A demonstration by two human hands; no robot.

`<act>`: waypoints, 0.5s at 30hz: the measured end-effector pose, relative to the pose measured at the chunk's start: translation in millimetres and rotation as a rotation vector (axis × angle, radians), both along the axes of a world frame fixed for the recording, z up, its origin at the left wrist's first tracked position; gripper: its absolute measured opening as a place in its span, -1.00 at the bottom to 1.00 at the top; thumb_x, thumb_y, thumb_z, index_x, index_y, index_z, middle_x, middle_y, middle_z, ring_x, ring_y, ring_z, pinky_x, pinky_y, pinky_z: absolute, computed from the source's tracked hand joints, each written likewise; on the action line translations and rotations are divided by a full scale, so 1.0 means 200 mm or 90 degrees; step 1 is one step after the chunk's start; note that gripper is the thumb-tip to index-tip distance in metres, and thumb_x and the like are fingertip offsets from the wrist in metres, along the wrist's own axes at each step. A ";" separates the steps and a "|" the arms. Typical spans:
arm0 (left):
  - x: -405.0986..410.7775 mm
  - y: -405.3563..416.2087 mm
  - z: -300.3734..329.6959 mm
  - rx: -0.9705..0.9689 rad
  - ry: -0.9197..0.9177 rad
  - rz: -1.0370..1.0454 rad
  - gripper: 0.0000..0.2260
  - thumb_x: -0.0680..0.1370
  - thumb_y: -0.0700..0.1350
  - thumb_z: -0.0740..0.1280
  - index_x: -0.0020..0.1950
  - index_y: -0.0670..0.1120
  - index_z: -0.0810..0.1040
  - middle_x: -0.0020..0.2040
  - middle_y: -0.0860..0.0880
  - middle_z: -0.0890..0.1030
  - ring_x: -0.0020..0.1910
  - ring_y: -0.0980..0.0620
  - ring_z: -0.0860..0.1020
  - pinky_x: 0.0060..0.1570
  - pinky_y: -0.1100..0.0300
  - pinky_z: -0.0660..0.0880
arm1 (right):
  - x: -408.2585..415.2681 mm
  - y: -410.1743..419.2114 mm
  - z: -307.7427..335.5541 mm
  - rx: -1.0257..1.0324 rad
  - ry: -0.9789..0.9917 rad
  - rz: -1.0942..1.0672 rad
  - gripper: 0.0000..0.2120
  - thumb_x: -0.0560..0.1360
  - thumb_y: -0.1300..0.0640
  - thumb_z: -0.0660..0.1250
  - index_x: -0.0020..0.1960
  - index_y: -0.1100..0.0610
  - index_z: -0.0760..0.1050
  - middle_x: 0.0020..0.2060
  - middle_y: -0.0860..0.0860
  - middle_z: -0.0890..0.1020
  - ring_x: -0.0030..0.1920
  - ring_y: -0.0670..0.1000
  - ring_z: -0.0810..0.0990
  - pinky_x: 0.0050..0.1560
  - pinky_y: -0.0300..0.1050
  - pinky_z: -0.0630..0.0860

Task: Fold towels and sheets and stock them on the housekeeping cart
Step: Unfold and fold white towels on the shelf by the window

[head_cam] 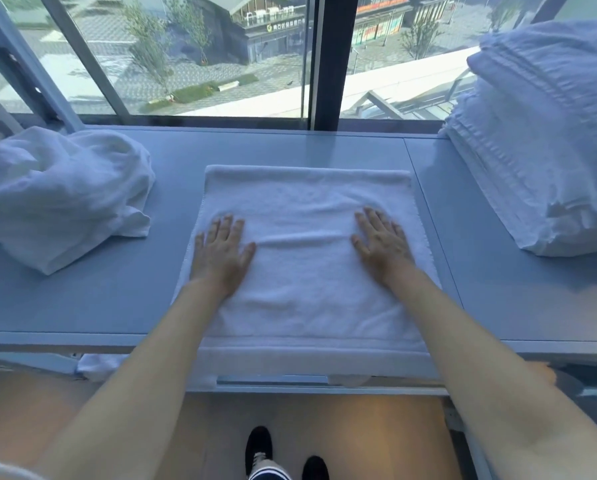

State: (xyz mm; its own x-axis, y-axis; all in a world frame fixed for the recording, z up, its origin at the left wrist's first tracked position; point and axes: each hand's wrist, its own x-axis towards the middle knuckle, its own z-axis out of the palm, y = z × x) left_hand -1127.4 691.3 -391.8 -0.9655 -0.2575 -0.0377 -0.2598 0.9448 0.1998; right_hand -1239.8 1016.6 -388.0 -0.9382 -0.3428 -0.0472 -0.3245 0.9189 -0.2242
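Flat on the pale blue-grey desk (123,299), dead centre under the window: a white terry towel (307,271), spread as a rough rectangle, near edge draped over the front lip of the desk, far hem running parallel to the glass. Long axis apparently front to back, toward the window, though wide-angle distortion makes that hard to settle.

Left hand (222,252) palm down on the left half of the towel, fingers straight and slightly fanned, pressing rather than gripping. Right hand (381,242) the same on the right half, grip likewise spread flat, pinching nothing. Both about level with each other, either side of a shallow crease across the middle. Neither nearer than the other to the towel's side edges: each just inside its own edge, so a side-to-side fold could start from either hand. For a front-to-back fold, near hem closest to the body, far hem well beyond the fingertips.

Likely step: smoothing before the next fold, judged from the flat palms.

To the left, well apart from the towel, a crumpled heap of white cloth (65,195), unfolded. To the right, a tall stack of folded white linens (539,140), cut off by the frame edge, top out of view.

No housekeeping cart identifiable. Number of layers in the towel not readable. More white fabric (96,365) below the desk edge, mostly hidden.
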 end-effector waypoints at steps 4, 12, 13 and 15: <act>0.21 0.11 0.04 0.010 -0.001 0.021 -0.42 0.68 0.18 0.13 0.66 0.00 0.15 0.68 -0.04 0.10 0.66 -0.06 0.04 0.57 -0.14 0.03 | 0.22 0.07 -0.01 -0.013 -0.002 0.007 -0.40 0.69 -0.12 0.09 0.67 -0.01 0.06 0.67 -0.05 0.02 0.66 0.00 -0.02 0.61 0.08 -0.05; 0.23 0.45 0.05 0.037 0.024 -0.143 -0.39 0.65 0.21 0.19 0.65 0.00 0.18 0.69 -0.03 0.08 0.66 -0.08 0.03 0.56 -0.24 0.04 | 0.59 0.08 0.01 -0.035 0.002 0.031 -0.38 0.67 -0.08 0.12 0.67 0.05 0.07 0.67 -0.02 0.00 0.66 0.04 -0.04 0.58 0.23 -0.03; 0.20 0.49 0.05 0.030 0.010 -0.159 -0.38 0.66 0.23 0.14 0.67 0.03 0.12 0.70 0.00 0.02 0.67 -0.05 -0.02 0.57 -0.25 -0.03 | 0.56 0.02 0.02 -0.050 0.001 0.066 -0.37 0.66 -0.09 0.13 0.67 0.04 0.08 0.67 -0.03 0.00 0.66 0.03 -0.04 0.58 0.23 -0.04; 0.14 0.53 0.03 0.025 0.001 -0.155 -0.39 0.67 0.24 0.08 0.68 0.07 0.06 0.70 0.02 -0.03 0.67 -0.01 -0.08 0.59 -0.24 -0.12 | 0.48 -0.08 0.03 -0.052 -0.006 0.135 -0.38 0.67 -0.11 0.14 0.67 0.00 0.08 0.67 -0.06 0.01 0.66 0.01 -0.05 0.58 0.21 -0.07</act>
